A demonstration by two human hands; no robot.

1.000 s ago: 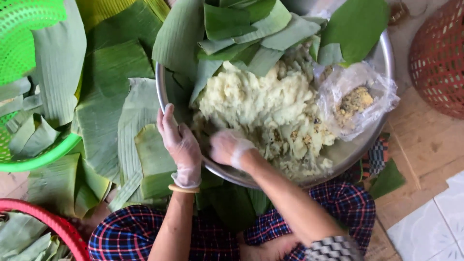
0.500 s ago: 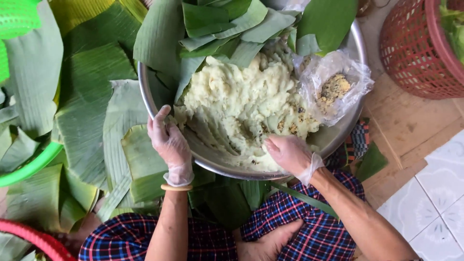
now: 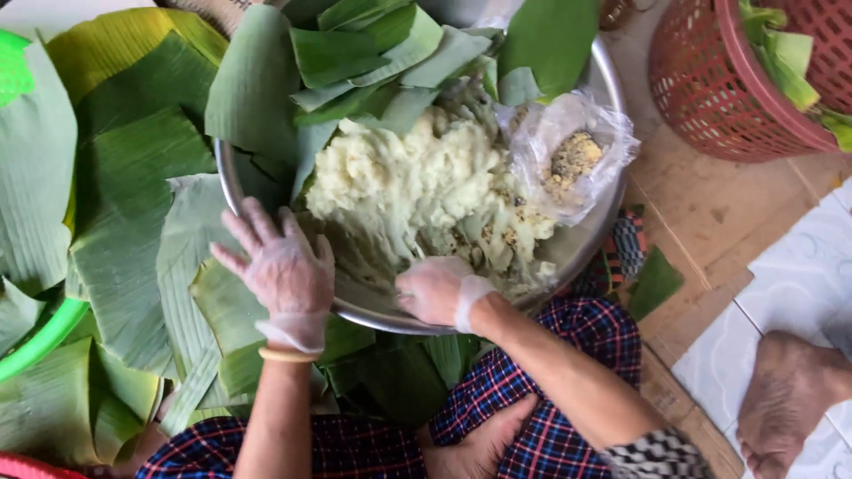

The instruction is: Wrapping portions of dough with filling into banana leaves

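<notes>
Gloved hands at a metal bowl [image 3: 581, 244] of pale dough [image 3: 426, 191]
Left hand [image 3: 282, 270] rests spread flat on the rim; right hand [image 3: 435, 291] cups dough just ahead.

Floor [image 3: 710, 222] carries everything: bare wooden boards at centre right, pale patterned tiles [image 3: 790, 284] at lower right. Banana leaves [image 3: 115, 222] spread flat in overlapping layers over the whole left half, green with some yellowish pieces at top left. Big metal bowl [image 3: 586, 244] sits on the leaves, its right rim out over a patterned cloth [image 3: 626, 244]. One small leaf scrap [image 3: 655, 282] lies on the boards just beside that cloth. Red plastic basket [image 3: 710, 89] stands on the boards at top right, apart from the bowl. Green basket rim [image 3: 40, 341] at left edge, partly buried under leaves. Bare foot [image 3: 785, 399] rests on the tiles, lower right.
</notes>
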